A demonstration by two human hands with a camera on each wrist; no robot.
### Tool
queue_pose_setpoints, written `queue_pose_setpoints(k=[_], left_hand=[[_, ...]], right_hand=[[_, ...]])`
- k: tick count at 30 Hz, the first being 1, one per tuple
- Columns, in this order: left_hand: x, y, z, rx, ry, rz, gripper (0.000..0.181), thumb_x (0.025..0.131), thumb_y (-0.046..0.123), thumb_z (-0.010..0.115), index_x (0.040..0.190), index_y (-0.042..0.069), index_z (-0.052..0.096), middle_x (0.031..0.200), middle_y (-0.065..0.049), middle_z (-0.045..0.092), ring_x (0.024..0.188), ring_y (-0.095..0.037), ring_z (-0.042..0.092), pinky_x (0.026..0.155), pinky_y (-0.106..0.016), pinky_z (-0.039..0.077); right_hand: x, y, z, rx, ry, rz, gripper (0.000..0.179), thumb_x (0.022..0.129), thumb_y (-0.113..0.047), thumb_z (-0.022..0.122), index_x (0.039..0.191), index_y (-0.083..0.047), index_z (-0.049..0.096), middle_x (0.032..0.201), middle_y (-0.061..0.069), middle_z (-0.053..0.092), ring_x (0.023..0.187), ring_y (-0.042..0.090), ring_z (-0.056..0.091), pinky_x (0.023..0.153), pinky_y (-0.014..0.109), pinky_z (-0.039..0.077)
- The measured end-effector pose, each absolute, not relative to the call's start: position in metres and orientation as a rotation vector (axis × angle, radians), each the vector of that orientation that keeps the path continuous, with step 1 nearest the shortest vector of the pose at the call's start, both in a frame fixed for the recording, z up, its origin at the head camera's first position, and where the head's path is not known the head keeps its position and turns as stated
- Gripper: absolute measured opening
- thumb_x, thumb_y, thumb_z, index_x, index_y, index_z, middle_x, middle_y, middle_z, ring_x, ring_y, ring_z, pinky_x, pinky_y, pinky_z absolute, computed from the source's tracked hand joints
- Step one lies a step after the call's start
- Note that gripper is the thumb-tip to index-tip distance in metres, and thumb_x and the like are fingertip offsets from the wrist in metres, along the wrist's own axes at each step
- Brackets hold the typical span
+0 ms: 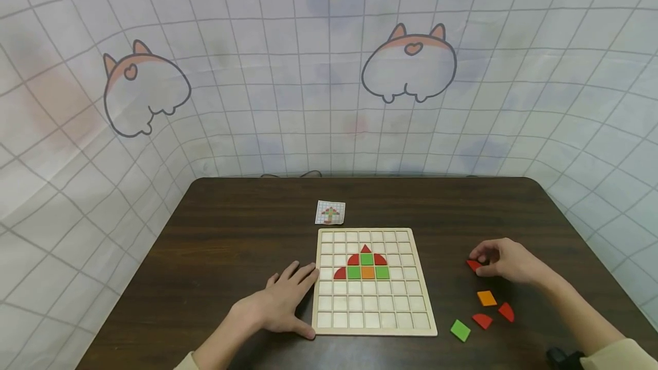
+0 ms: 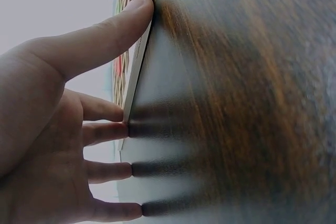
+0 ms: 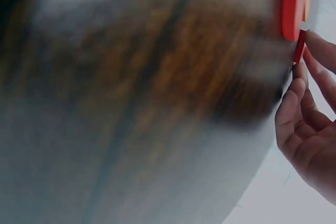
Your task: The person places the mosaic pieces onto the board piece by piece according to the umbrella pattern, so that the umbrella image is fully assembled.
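Right hand [image 1: 506,260] pinching red tile [image 1: 473,266]; left hand [image 1: 284,303] spread, touching grid board [image 1: 375,332] to its right; light edge grip best

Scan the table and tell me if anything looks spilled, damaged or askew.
Nothing looks spilled or damaged. The tile pattern on the wooden grid board looks lopsided: a red quarter-circle tile ends its lowest row at left, with no match at right; probably just unfinished.

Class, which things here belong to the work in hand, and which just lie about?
Apparently in use: grid board; placed tiles; pattern card; red tile in right hand; loose orange square, green square, red quarter-circles.

Seemingly incidental: dark cord; corgi-print curtain.
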State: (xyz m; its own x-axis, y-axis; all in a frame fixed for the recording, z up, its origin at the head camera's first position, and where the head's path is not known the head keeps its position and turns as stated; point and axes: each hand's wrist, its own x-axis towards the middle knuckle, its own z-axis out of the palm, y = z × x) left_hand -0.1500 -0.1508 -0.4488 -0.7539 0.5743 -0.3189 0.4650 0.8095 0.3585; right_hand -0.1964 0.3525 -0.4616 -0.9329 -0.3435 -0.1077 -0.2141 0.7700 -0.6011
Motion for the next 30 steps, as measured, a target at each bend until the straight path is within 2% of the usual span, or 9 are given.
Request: queue_pose_setpoints(k=[14, 30], left_hand=[[-0.1492, -0.1504, -0.4485, 0.776, 2.583, 0.357, 0.115, 0.077, 0.060, 0.084, 0.163, 0.008, 0.028, 0.168, -0.009, 0.022, 0.153, -0.043, 0.014, 0.108, -0.072, 0.026], [-0.1497, -0.1503, -0.4480, 0.769, 2.578, 0.351, 0.114, 0.077, 0.060, 0.084, 0.163, 0.008, 0.028, 0.168, -0.010, 0.022, 0.153, -0.042, 0.014, 0.108, -0.072, 0.026]], right_hand=[[-0.1987, 0.3537, -0.4642, -0.465, 2.765, -0.879, 0.023, 0.083, -0.013, 0.085, 0.102, -0.007, 0.075, 0.090, 0.000, 0.060, 0.074, 0.011, 0.050, 0.064, 0.029, 0.042], [-0.1994, 0.3442, -0.4586, -0.440, 2.740, -0.881, 0.022, 0.087, -0.016, 0.083, 0.103, -0.005, 0.073, 0.090, -0.001, 0.062, 0.078, 0.016, 0.053, 0.065, 0.030, 0.044]])
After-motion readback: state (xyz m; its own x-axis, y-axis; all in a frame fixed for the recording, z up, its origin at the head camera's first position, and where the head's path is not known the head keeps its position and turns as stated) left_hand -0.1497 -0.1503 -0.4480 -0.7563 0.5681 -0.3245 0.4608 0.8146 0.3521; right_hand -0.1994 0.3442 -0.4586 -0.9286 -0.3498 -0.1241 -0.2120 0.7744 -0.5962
